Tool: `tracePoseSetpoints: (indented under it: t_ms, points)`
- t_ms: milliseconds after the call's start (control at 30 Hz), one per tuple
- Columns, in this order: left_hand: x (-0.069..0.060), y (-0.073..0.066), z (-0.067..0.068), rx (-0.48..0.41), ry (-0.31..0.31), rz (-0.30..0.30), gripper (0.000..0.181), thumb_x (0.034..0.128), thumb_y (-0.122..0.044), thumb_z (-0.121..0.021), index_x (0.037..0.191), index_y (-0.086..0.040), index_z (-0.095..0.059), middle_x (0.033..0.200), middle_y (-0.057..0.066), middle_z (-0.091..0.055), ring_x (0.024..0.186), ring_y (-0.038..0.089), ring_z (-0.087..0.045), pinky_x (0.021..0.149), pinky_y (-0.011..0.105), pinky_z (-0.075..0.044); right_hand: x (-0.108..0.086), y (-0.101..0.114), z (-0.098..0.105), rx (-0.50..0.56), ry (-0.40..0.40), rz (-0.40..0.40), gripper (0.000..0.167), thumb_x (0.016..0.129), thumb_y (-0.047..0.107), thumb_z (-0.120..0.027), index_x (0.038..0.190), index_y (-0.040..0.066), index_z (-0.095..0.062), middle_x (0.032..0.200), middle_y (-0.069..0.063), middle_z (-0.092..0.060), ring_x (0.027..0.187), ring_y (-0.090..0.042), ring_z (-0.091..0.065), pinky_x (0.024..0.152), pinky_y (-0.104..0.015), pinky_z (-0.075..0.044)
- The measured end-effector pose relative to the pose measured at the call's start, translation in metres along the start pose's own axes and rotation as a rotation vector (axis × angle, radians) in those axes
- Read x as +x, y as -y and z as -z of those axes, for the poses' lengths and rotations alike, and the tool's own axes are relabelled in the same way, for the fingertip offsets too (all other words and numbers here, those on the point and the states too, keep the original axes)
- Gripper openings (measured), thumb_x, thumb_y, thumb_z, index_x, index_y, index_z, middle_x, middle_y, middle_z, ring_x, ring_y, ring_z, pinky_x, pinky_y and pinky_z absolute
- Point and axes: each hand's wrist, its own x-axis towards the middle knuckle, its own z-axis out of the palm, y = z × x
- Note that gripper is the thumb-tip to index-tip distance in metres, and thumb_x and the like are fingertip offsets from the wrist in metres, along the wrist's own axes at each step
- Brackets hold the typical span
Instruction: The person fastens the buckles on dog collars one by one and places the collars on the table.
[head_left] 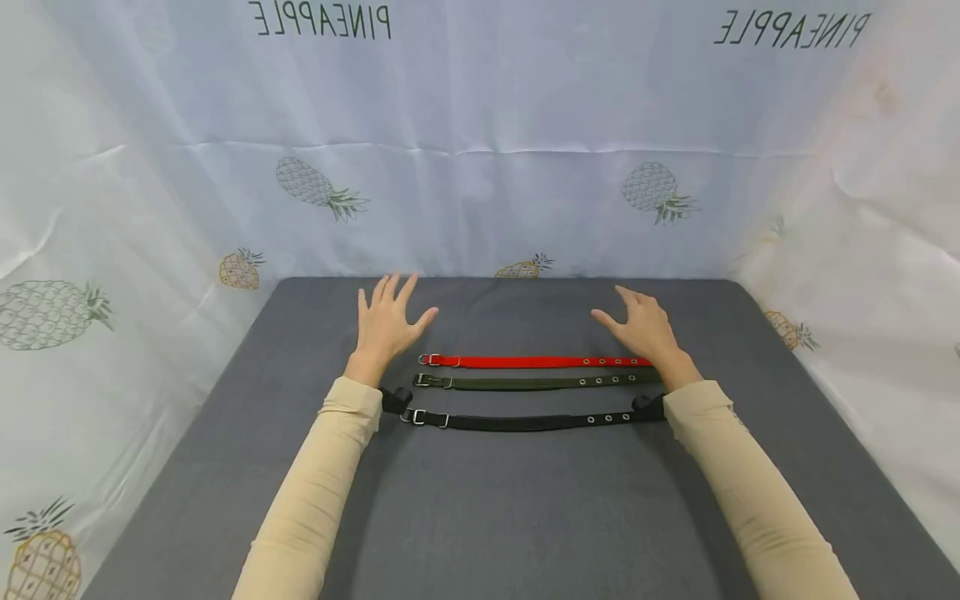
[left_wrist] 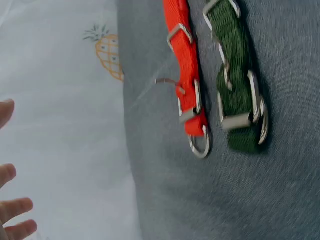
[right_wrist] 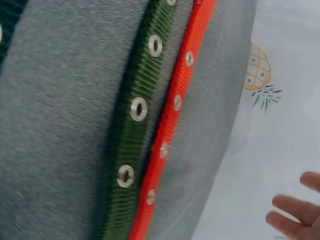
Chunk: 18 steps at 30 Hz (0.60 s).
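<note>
Three straps with metal buckles and eyelets lie side by side across the grey table: a red strap at the back, a green strap in the middle and a black strap in front. My left hand, fingers spread, is held just past their buckle ends and holds nothing. Over the eyelet ends, my right hand is raised with its fingers extended, holding nothing; its forearm hides the tips of the straps. The left wrist view shows the red buckle and the green buckle close up.
A grey cloth covers the table. White curtains printed with pineapples hang behind it and along both sides. A black wrist mount sits under the left wrist, and another under the right.
</note>
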Motion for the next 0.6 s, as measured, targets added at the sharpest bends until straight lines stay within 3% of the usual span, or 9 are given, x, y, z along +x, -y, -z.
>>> tracePoseSetpoints:
  t_ms: [133,333,600]
  points:
    - [-0.005,0.002,0.0,-0.079,-0.008,-0.038,0.069,0.095,-0.051,-0.052,0.153,-0.019,-0.03,0.156,0.016,-0.031,0.145,0.037,-0.027,0.119,0.063,-0.016,-0.002,-0.005,-0.005,0.076,0.033,0.023,0.076,0.098,0.052,-0.046,0.15,0.001,-0.028,0.151,-0.033,-0.03,0.139,-0.052,-0.026,0.111,-0.068,-0.024]
    - [-0.009,0.003,-0.003,-0.181,-0.016,-0.099,0.062,0.0959,-0.044,-0.056,0.147,-0.013,-0.04,0.149,0.017,-0.041,0.138,0.039,-0.037,0.116,0.059,-0.027,-0.008,-0.021,-0.011,0.221,-0.017,0.069,0.061,0.099,0.034,-0.053,0.144,-0.004,-0.037,0.143,-0.031,-0.042,0.129,-0.047,-0.04,0.107,-0.063,-0.033]
    - [-0.014,0.007,-0.005,-0.306,0.109,-0.093,0.053,0.0978,-0.038,-0.055,0.143,-0.011,-0.047,0.147,0.017,-0.045,0.138,0.039,-0.039,0.113,0.059,-0.031,-0.02,-0.038,-0.011,0.313,-0.008,0.037,0.054,0.099,0.031,-0.054,0.138,-0.005,-0.046,0.139,-0.031,-0.047,0.126,-0.047,-0.045,0.103,-0.062,-0.039]
